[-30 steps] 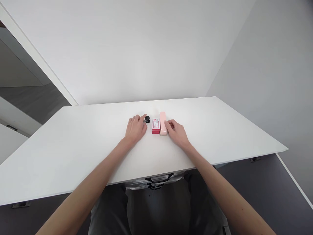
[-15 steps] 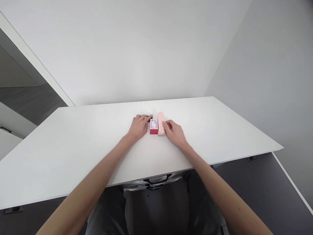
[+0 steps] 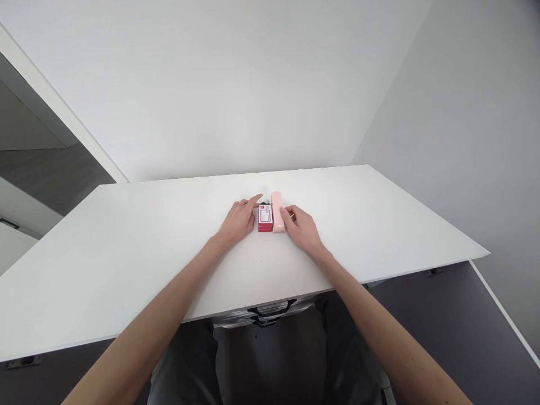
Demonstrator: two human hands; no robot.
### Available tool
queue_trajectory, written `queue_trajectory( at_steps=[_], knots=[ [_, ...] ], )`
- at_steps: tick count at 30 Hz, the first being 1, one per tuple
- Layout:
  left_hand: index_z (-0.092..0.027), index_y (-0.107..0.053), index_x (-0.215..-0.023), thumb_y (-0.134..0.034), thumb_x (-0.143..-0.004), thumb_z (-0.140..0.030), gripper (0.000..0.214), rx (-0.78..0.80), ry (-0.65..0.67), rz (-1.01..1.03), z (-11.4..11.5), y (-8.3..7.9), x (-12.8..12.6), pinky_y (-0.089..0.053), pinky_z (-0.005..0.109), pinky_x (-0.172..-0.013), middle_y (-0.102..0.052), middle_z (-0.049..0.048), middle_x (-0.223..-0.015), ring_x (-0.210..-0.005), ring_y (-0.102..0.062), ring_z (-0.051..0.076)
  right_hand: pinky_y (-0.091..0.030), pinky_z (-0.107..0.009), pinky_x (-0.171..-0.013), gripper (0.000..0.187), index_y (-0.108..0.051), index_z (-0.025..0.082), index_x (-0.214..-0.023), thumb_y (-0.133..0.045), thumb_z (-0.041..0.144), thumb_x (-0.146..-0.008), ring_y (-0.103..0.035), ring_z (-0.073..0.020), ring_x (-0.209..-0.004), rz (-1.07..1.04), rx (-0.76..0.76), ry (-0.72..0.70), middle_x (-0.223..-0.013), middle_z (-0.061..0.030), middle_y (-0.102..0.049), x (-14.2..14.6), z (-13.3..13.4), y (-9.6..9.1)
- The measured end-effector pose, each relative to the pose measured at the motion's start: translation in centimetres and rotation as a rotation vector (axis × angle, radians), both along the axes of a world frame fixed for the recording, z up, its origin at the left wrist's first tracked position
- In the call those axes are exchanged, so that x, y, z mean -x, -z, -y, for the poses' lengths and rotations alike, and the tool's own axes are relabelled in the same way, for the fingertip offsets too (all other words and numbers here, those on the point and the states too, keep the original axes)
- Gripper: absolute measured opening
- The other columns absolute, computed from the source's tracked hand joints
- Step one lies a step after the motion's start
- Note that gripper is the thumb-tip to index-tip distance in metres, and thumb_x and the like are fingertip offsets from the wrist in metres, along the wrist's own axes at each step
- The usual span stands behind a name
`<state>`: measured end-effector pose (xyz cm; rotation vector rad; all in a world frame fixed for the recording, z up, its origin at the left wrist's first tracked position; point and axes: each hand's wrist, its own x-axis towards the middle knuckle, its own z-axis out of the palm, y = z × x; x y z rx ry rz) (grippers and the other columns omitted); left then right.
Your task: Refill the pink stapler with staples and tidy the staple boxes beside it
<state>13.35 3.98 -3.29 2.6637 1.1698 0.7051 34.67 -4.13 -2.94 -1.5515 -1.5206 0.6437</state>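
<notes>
A pale pink stapler [image 3: 277,211] lies on the white table [image 3: 126,253], pointing away from me. A small red and white box [image 3: 265,218] sits against its left side. A small black object [image 3: 264,203] peeks out just behind the box, mostly hidden. My left hand [image 3: 239,219] rests palm down to the left of the box, fingers stretched toward the black object. My right hand [image 3: 301,226] lies at the stapler's right side, fingertips curled against it.
A white wall rises behind the table and a grey wall stands at the right. Black drawer handles [image 3: 272,310] show under the table's near edge, above my lap. The floor is dark grey.
The black object has been slid right by my left hand, from open table to just behind the red box. My right hand stays at the stapler.
</notes>
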Motion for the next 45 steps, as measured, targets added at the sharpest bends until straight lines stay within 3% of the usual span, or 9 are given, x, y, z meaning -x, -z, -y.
queue_trajectory(
  at_steps=[10,19,30,35,40,45],
  knots=[
    [-0.022,-0.036,-0.154,-0.038,-0.091,-0.008,0.065,0.003,0.01,0.034,0.6,-0.3,-0.1,-0.042,0.047,-0.111,-0.075,0.0028,-0.128,-0.123,-0.064,0.025,-0.046,-0.033,-0.074,0.048,-0.066,0.024,-0.1,-0.041,0.065,-0.102,-0.065,-0.0193,-0.082,-0.005,-0.001,0.006,-0.101,-0.0027,-0.076,0.0,-0.1,0.1],
    [-0.024,-0.04,-0.152,-0.049,-0.098,-0.026,0.055,0.057,-0.062,0.071,1.2,-0.7,-0.1,-0.044,0.045,-0.11,-0.075,0.0019,-0.128,-0.127,-0.063,0.027,-0.046,-0.033,-0.073,0.048,-0.067,0.025,-0.099,-0.041,0.065,-0.102,-0.065,-0.0202,-0.083,-0.015,0.004,0.004,-0.101,-0.003,-0.076,0.0,-0.1,0.2],
    [-0.025,-0.04,-0.151,-0.042,-0.095,-0.014,0.058,0.022,-0.028,0.106,1.2,-0.6,0.0,-0.042,0.045,-0.111,-0.079,-0.0008,-0.119,-0.12,-0.068,0.023,-0.046,-0.033,-0.074,0.048,-0.066,0.025,-0.097,-0.042,0.067,-0.101,-0.064,-0.0203,-0.082,-0.031,-0.001,0.0,-0.1,-0.003,-0.076,-0.1,-0.1,0.3],
    [-0.025,-0.041,-0.149,-0.043,-0.095,-0.016,0.055,0.038,-0.16,0.145,1.4,-0.4,0.4,-0.046,0.046,-0.107,-0.076,0.0004,-0.124,-0.119,-0.065,0.026,-0.046,-0.033,-0.074,0.048,-0.065,0.025,-0.095,-0.042,0.067,-0.1,-0.063,-0.0206,-0.081,-0.047,0.001,0.003,-0.098,-0.0032,-0.075,0.0,0.1,0.2],
    [-0.02,-0.048,-0.143,-0.046,-0.094,-0.025,0.049,0.06,-0.302,0.102,1.6,-0.1,3.1,-0.043,0.051,-0.114,-0.067,0.0101,-0.139,-0.131,-0.058,0.031,-0.048,-0.034,-0.076,0.048,-0.063,0.024,-0.102,-0.042,0.067,-0.1,-0.062,-0.0196,-0.081,-0.11,0.009,0.013,-0.107,-0.0053,-0.074,0.0,0.2,0.1],
    [-0.016,-0.051,-0.143,-0.037,-0.1,-0.035,0.05,0.051,-0.358,-0.078,2.3,-0.6,9.5,-0.034,0.054,-0.122,-0.058,0.0161,-0.15,-0.145,-0.047,0.033,-0.05,-0.035,-0.079,0.038,-0.06,0.022,-0.109,-0.043,0.056,-0.101,-0.063,-0.0211,-0.09,-0.137,-0.114,0.159,-0.115,-0.0089,-0.069,0.2,1.4,-0.1]
  ],
)
